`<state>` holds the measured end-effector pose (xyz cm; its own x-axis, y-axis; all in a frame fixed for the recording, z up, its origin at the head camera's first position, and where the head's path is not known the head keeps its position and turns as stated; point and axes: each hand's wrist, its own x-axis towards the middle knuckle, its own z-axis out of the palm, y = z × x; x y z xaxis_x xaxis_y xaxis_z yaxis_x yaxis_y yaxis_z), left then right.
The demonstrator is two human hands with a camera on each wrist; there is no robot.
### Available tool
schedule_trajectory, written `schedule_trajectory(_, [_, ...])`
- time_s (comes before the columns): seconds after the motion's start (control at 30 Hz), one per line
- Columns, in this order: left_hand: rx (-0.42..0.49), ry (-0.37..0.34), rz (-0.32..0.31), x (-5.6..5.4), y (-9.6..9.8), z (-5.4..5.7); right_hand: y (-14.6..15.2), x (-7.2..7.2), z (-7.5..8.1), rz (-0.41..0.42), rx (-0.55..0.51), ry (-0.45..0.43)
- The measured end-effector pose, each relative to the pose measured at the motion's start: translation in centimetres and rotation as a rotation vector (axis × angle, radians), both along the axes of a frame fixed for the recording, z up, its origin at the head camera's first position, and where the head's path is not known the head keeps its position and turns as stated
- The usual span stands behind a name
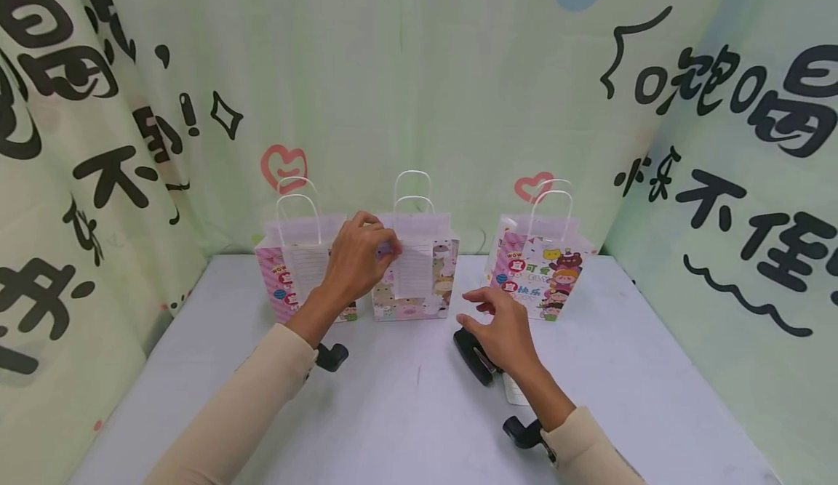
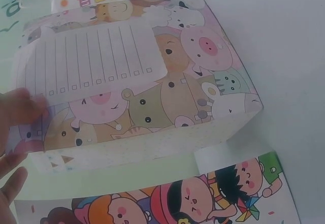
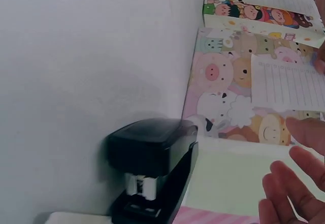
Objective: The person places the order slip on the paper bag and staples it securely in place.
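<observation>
My left hand (image 1: 361, 256) pinches the top of a lined paper sheet (image 1: 414, 273) and holds it against the front of the middle gift bag (image 1: 447, 274). That bag has cartoon animals, including a pink pig (image 2: 207, 46), and stands upright with white handles. In the left wrist view, the thumb and fingers sit at the sheet's upper end. My right hand (image 1: 500, 325) holds nothing; its fingers are apart and slightly bent, before the right gift bag (image 1: 537, 278). Below it on the table lies a black stapler (image 1: 473, 358), its metal nose showing in the right wrist view.
The left gift bag (image 1: 270, 281) has a lined sheet (image 1: 306, 273) on its front, partly behind my left forearm. Beside the stapler, partly under my right wrist, lies a white paper pad (image 1: 515, 390). A printed curtain (image 1: 406, 70) hangs behind the white table (image 1: 393, 412).
</observation>
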<state>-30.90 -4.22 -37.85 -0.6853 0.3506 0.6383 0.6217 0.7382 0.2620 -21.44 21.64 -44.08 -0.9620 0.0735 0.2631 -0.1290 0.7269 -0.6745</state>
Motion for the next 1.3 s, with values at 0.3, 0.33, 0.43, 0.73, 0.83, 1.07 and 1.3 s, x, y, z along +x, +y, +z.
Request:
schedule_trajectory(0.3, [-0.002, -0.01, 0.008, 0.1, 0.0, 0.1, 1.0, 0.7, -1.2, -0.014, 0.056, -0.106])
schedule_trajectory(0.33, [-0.003, -0.011, 0.009, 0.1, 0.0, 0.1, 1.1, 0.8, -1.3, -0.016, 0.064, -0.115])
schedule_trajectory(0.43, [-0.005, -0.012, 0.009, 0.1, 0.0, 0.2, 1.4, 1.0, -1.7, -0.021, 0.089, -0.144])
schedule_trajectory(0.73, [0.008, -0.023, 0.004, 0.2, 0.1, 0.3, 1.5, 1.2, -3.1, -0.005, 0.158, -0.224])
schedule_trajectory(0.83, [0.009, -0.026, 0.004, 0.2, 0.1, 0.2, 1.3, 1.4, -3.6, -0.005, 0.179, -0.232])
schedule_trajectory(1.07, [0.011, -0.016, -0.002, 0.2, 0.0, 0.1, 0.7, 1.6, -4.1, -0.003, 0.194, -0.229])
schedule_trajectory(1.3, [0.01, -0.007, -0.002, 0.2, 0.0, 0.1, 0.6, 1.5, -4.2, 0.007, 0.316, -0.236])
